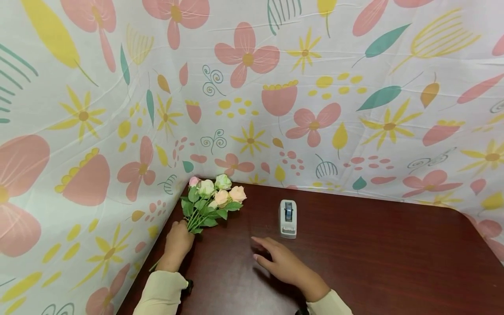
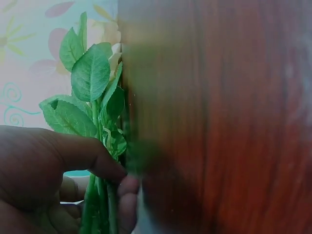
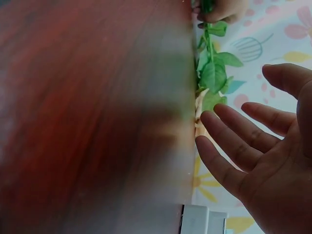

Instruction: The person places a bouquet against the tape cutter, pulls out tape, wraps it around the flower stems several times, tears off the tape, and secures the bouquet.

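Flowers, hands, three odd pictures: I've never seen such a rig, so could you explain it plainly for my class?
There is no machine, just a person's two bare hands. The wide picture comes from a camera worn on the head, looking forward and down. The other two come from cameras on the wrists, so the table appears turned sideways there. On it stands a tape dispenser. The left hand holds the flowers by their stems, near the table's left edge. The right hand holds nothing; its fingers are spread. Behind the table hangs a patterned cloth.
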### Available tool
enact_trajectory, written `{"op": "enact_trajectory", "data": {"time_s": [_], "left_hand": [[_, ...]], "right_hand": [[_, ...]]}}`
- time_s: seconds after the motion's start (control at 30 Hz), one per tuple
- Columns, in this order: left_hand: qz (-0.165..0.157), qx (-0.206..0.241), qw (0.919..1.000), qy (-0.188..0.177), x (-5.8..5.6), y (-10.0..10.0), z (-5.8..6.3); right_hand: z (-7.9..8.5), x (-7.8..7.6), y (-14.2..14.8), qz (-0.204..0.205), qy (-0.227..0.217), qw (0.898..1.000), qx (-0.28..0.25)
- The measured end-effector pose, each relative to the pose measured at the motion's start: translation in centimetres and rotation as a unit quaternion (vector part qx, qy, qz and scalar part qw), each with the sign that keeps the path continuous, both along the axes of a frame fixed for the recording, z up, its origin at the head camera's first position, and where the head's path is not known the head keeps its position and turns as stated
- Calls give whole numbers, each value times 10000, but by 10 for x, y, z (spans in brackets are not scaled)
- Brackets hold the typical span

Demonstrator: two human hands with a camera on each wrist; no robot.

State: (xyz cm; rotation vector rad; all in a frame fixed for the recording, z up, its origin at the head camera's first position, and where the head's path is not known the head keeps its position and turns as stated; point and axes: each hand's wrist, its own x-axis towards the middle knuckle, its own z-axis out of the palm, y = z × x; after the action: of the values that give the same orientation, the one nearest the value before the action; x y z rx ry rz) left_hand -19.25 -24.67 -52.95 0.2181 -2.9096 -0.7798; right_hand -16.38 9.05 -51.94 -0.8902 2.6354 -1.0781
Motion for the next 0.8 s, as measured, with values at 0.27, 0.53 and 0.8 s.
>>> {"op": "enact_trajectory", "data": {"time_s": [0.27, 0.53, 0.8], "left_hand": [[-34, 625, 9979, -159, 1, 10, -3], [-88, 905, 9957, -195, 3, 16, -3], [-128, 1081, 9939, -152, 2, 22, -5]], "right_hand": [[1, -3, -4, 95, 112, 9999, 0], [0, -4, -7, 175, 242, 9995, 34], [1, -3, -11, 126, 250, 9996, 25]]}}
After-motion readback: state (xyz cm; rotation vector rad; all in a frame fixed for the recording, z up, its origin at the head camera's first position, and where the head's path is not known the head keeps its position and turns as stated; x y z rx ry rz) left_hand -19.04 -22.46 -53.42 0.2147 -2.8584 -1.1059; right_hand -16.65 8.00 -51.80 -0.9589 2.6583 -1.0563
